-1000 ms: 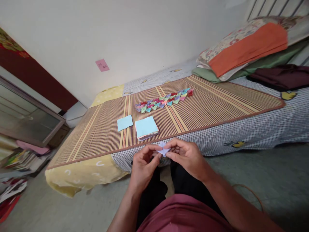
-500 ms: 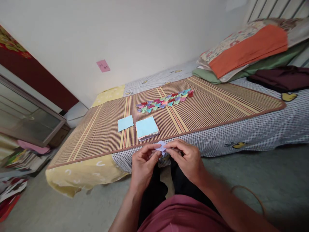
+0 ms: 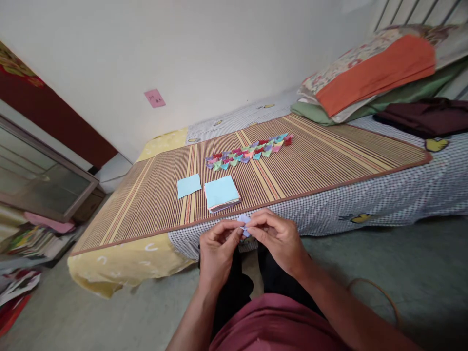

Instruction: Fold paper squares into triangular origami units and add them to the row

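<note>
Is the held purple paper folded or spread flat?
Folded: the purple paper makes a small, angular shape, pinched by the left hand and the right hand; creases are too small to tell.

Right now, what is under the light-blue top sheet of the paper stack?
Under the top sheet, pale and pinkish edges of lower sheets show at the near side, resting on the striped mat. Their faces, and the mat beneath, are covered.

The light is soft, the edges stretched.
</note>
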Demonstrator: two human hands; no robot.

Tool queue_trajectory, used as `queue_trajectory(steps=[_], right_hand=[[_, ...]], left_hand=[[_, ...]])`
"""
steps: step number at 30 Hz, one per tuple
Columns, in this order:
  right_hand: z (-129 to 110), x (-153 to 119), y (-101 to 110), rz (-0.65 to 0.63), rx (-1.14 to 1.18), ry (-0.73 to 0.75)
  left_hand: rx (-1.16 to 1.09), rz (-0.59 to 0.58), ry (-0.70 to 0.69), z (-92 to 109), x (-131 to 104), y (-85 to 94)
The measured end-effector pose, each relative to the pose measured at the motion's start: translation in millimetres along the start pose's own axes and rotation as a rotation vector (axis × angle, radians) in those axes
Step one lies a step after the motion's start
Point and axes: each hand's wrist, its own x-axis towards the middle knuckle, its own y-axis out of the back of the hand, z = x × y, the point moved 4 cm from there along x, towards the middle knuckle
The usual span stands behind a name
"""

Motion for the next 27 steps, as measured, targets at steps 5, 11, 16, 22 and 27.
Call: queue_trajectory(steps=[5,11,16,22,27], right_hand=[[0,-1,-4,0.021,-0.058,0.040],[6,-5,-9,0.106,0.015,-0.041],[7,-5,-8,0.082,-0.046,-0.018],[7,-2,-8,0.068,0.008,-0.037],[10,-3,-11,0.057,0.076,-0.139]], left_hand=[[-0.016,0.034,-0.003,-4,-1,0.0],[0.035,0.050,-0.056,-4,-1,2.1],[0.092,0.028,-0.083,-5,-1,3.6],[0.168,0.019,-0.173,0,-3,1.6],[0.158,0.039,-0.140,-3,-5,1.9]])
